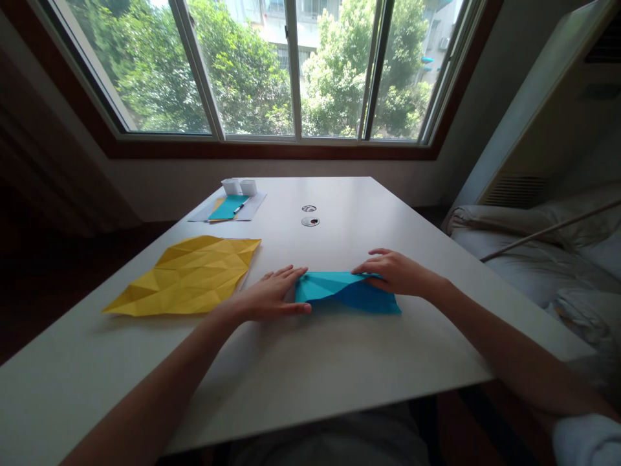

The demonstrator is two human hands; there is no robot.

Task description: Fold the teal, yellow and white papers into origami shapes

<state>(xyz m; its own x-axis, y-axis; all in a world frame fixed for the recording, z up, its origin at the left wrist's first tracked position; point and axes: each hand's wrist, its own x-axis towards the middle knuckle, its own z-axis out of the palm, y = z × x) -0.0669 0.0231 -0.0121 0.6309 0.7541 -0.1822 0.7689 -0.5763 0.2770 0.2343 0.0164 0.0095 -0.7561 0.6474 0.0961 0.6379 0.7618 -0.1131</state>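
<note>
A folded blue paper (347,292) lies on the white table (310,362) in front of me. My left hand (272,296) rests flat on the table with its fingertips pressing the paper's left end. My right hand (395,272) lies on the paper's upper right edge, fingers curved down onto the fold. Neither hand lifts the paper off the table.
A creased yellow paper sheet (187,275) lies to the left. At the far left of the table are a grey sheet with a blue paper and a pen (230,208) and two white cups (239,187). Two round cable holes (310,216) sit mid-table. A bed (543,259) stands at right.
</note>
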